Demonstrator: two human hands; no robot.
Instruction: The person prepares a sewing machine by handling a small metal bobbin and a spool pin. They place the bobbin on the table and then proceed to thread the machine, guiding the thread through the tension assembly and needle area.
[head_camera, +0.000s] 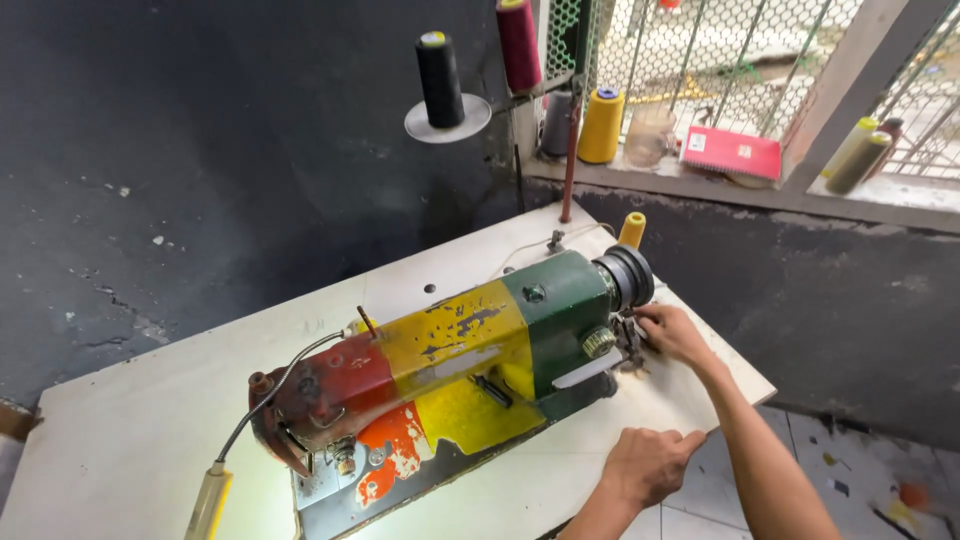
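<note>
Worn white table (140, 420) carrying red-yellow-green sewing machine (450, 370), dark scuffed wall (200, 150) behind, right hand (675, 335) fingering handwheel (628, 275) area, grip unclear, left hand (648, 465) resting loosely curled, holding nothing

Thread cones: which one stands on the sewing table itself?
The small yellow cone behind the machine's handwheel; the others sit on the stand or windowsill.

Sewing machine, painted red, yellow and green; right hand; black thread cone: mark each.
sewing machine (455, 345), head view, yellow middle of its body.
right hand (675, 333), head view, back of the hand by the handwheel.
black thread cone (440, 78), head view, cone's side.
</note>
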